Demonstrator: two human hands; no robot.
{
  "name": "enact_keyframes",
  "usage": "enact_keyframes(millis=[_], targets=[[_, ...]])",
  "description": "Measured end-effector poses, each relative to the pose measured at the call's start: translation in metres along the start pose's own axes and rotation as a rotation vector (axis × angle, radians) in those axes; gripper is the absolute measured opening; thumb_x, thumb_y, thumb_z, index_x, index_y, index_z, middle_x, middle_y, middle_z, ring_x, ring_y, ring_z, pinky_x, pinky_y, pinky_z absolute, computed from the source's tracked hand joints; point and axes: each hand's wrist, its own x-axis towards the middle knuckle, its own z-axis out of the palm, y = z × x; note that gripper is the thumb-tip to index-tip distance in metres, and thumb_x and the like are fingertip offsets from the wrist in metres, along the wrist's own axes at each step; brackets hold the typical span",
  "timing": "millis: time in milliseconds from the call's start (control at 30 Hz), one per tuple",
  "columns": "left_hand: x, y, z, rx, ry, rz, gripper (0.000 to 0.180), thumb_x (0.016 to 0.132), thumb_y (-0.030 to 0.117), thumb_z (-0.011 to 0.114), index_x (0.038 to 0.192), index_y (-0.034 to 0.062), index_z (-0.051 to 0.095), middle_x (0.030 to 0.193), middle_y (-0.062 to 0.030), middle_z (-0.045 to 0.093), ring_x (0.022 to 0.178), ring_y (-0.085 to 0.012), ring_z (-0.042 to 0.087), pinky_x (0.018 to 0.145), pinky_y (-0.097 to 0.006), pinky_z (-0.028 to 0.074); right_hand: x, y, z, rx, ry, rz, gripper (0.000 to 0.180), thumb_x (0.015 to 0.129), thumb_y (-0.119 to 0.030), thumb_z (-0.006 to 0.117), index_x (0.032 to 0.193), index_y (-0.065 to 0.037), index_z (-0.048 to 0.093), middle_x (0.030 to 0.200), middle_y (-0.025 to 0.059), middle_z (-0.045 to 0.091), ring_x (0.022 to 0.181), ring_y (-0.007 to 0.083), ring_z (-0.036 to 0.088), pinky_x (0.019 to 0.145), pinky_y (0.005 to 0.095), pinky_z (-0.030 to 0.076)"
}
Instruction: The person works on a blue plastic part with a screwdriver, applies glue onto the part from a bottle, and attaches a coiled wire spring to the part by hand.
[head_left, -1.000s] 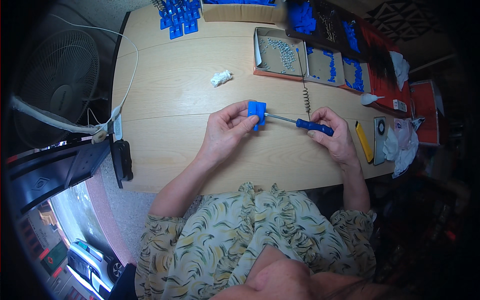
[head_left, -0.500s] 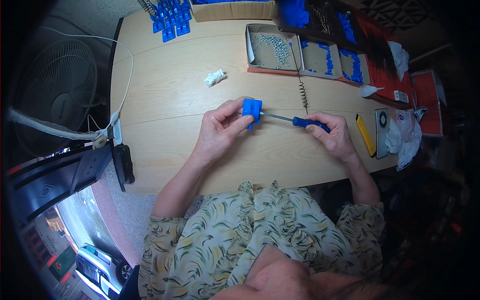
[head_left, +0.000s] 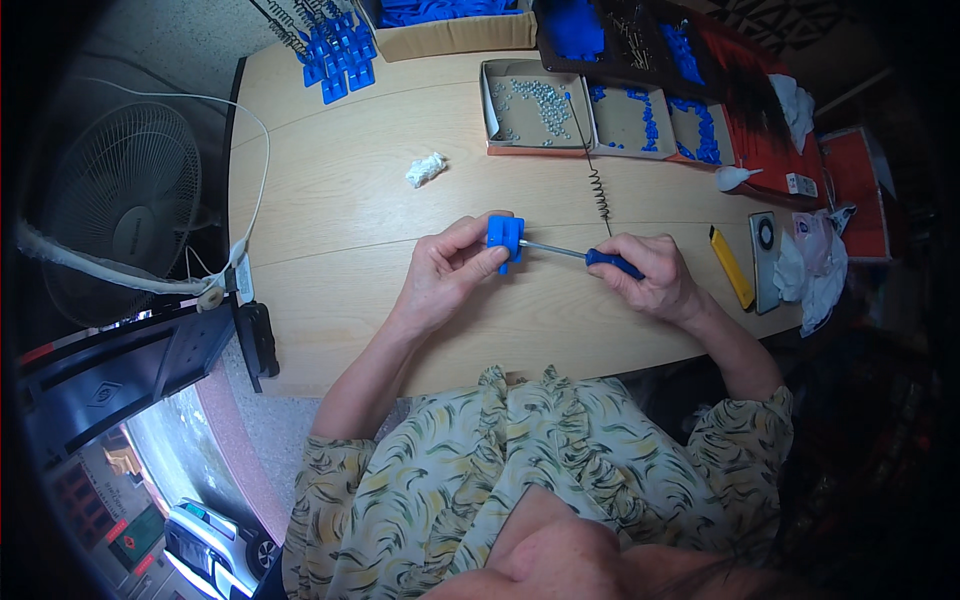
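Observation:
Between the thumb and fingers of my left hand is a small blue plastic part, held above the near half of the table. My right hand is wrapped round the blue handle of a screwdriver. Its metal shaft points left, and the tip meets the right side of the blue part. Whether a screw sits at the tip is too small to tell. A dark coiled spring wire lies just beyond my right hand, its far end resting in a cardboard tray.
Cardboard trays at the back hold small metal pieces and blue pieces. Blue parts with springs are grouped at the far left. A crumpled white tissue lies mid-table. On the right are a yellow cutter, a phone and a white squeeze bottle.
My right hand has turned over the screwdriver handle, its knuckles now more on top. Both hands and the blue part sit slightly lower in the picture, as the whole view has shifted.

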Motion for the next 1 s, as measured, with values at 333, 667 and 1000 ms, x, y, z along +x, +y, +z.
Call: enact_keyframes(millis=[333,667,1000], targets=[[0.003,-0.006,-0.006,-0.002,-0.049,0.035,0.040,0.094,0.009,0.071,0.133,0.0025,0.064,0.109,-0.0007,0.067,0.099,-0.0082,0.062,0.092,-0.026,0.050,0.011,-0.004,-0.012,0.899,-0.262,0.849,0.022,0.099,-0.021,0.067,0.092,0.000,0.066,0.065,-0.0091,0.050,0.055,0.0017,0.039,0.050,0.0229,0.031],[0.002,-0.013,-0.002,-0.050,0.059,-0.044,0.042,0.095,0.008,0.070,0.136,0.0030,0.062,0.111,-0.0023,0.070,0.096,-0.0071,0.063,0.086,-0.024,0.053,0.019,-0.009,-0.008,-0.120,-0.015,-0.054,0.019,0.088,-0.016,0.077,0.093,-0.002,0.065,0.072,0.0130,0.065,0.065,0.0275,0.070,0.056,0.0356,0.053],[0.002,-0.011,-0.003,-0.032,0.001,0.031,0.042,0.094,0.007,0.071,0.135,0.0030,0.063,0.111,-0.0006,0.066,0.099,-0.0075,0.061,0.087,-0.024,0.052,0.022,-0.007,-0.015,0.195,-0.129,0.213,0.020,0.089,-0.016,0.076,0.092,-0.001,0.062,0.074,0.0133,0.068,0.065,0.0267,0.069,0.057,0.0356,0.051]])
